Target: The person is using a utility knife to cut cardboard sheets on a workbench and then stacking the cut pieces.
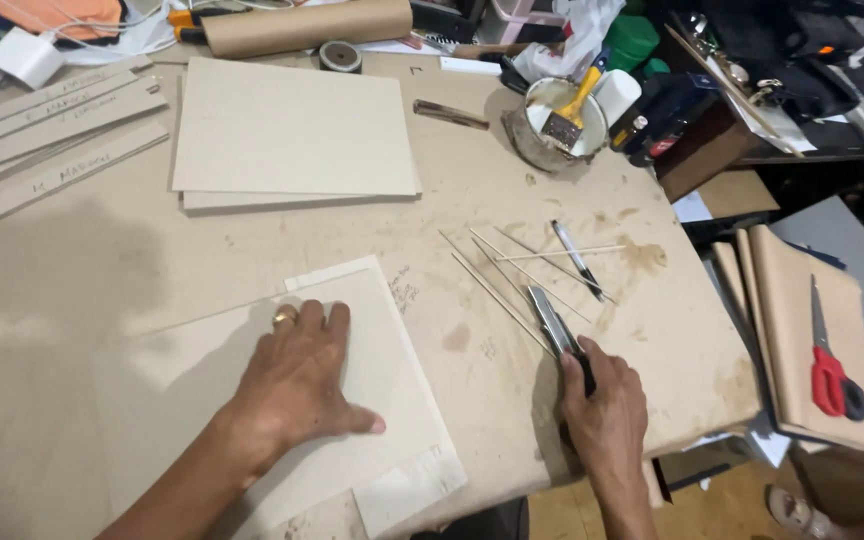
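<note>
Left hand (297, 385) lies flat, fingers spread, pinning the cardboard sheet (392, 360). Right hand (602, 405) grips the utility knife (557, 335); likely cutting prep, which calls for blade alignment.

A left hand (297, 385) presses flat on a cardboard sheet (382, 330). The right hand (607, 410) grips a utility knife (557, 330) beside thin sticks (512, 275) on the table (512, 200).

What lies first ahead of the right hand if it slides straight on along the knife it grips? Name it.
The right hand holds a utility knife pointing up and left. Straight on, its tip would probably meet the thin wooden sticks lying just ahead; beyond them the table looks bare up to the stacked boards.
</note>
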